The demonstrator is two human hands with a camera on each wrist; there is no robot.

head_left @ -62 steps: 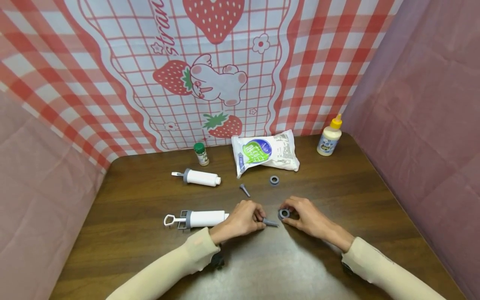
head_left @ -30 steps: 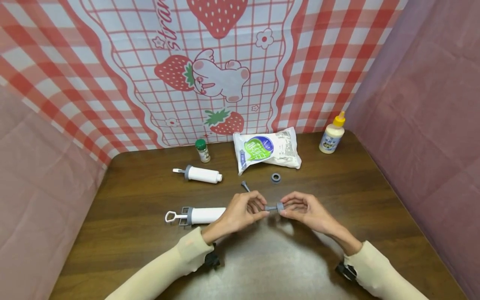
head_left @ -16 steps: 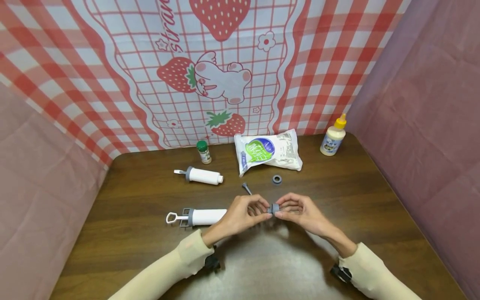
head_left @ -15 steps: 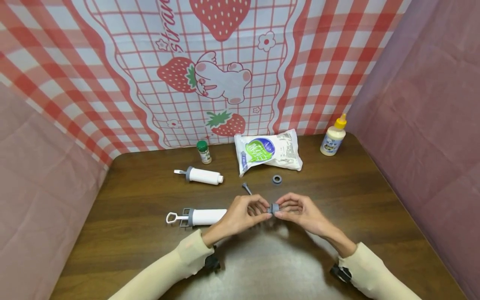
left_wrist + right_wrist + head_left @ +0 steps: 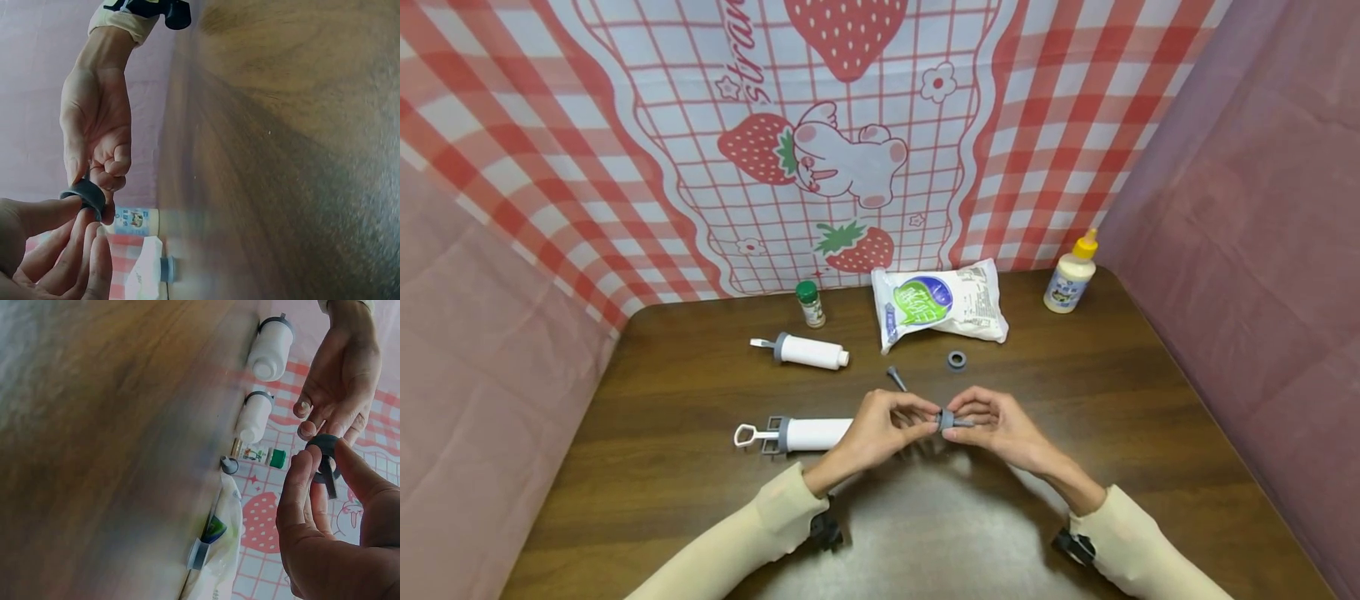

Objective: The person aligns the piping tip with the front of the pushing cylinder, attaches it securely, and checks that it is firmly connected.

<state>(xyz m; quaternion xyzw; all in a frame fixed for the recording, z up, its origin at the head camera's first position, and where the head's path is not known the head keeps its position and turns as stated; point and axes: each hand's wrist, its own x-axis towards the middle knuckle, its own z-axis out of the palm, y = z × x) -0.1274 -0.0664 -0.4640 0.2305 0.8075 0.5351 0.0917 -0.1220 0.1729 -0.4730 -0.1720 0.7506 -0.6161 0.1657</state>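
Note:
My left hand (image 5: 880,429) and right hand (image 5: 1003,425) meet above the table's middle. The fingertips of my right hand pinch a grey ring cap (image 5: 948,419) by its rim. A narrow grey nozzle (image 5: 964,423) pokes out through the ring toward my right palm, as the right wrist view also shows with the nozzle stem (image 5: 330,479). Left thumb and fingers pinch the nozzle's wide base from the other side, mostly hidden by the ring (image 5: 84,192) and fingers. Just beyond the hands lie a second grey nozzle (image 5: 896,377) and a second grey ring (image 5: 957,360).
Left of the hands lie a large white plunger barrel (image 5: 815,434) with a loop handle, partly behind my left wrist, and a smaller one (image 5: 808,352). Along the back stand a green-capped jar (image 5: 811,305), a white printed bag (image 5: 970,304) and a yellow-capped bottle (image 5: 1070,285).
The hands came together from apart on the table and rose slightly. The ring in my right hand slid leftward over the nozzle, whose tip now shows beyond it.

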